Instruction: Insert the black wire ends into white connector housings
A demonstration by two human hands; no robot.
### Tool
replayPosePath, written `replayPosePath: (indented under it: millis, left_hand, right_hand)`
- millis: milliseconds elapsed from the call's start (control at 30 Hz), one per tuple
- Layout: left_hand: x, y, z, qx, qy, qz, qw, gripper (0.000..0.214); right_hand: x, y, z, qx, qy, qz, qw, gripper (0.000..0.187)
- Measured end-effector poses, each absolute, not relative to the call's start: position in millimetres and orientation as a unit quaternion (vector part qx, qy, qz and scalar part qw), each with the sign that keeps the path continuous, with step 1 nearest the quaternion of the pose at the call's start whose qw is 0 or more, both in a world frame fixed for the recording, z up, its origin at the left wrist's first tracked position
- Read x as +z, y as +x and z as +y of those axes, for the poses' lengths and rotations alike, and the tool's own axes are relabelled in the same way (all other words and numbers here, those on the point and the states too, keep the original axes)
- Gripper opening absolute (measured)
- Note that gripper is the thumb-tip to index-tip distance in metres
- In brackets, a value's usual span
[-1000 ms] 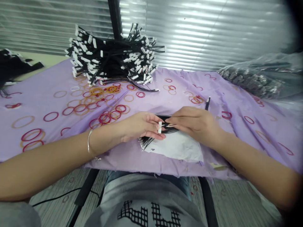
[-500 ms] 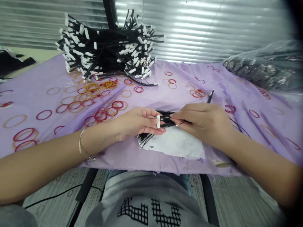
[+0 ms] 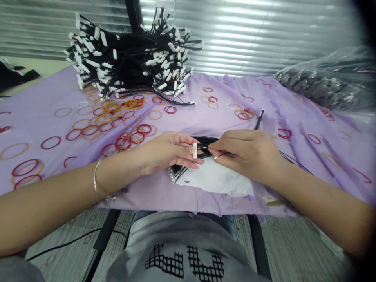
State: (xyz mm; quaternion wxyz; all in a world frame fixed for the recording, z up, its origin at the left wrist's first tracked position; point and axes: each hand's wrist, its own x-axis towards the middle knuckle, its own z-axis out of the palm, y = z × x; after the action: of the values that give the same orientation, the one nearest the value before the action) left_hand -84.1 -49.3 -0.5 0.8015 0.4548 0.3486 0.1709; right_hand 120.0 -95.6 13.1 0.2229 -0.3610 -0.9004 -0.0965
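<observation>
A left hand and a right hand work on a bundle of black wires above a lilac cloth

The left hand grasps the bundle between thumb and fingers, with a white connector showing at the fingertips; the right hand's fingertips pinch thin strands just beside it. Silver wire ends splay below the left hand, at the edge of a white paper sheet under both hands. Red and orange rubber bands lie left of the hands; a heap of black wires with white connectors sits beyond them
</observation>
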Motion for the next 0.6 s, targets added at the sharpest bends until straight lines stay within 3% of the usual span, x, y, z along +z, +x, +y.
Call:
replayPosePath:
  millis: [600]
  left_hand:
    - [1.4, -83.0, -50.5, 0.178, 0.454, 0.351, 0.800, 0.017]
  right_hand:
    - [10.6, 117.9, -95.5, -0.065, -0.382, -0.888, 0.249, 0.010]
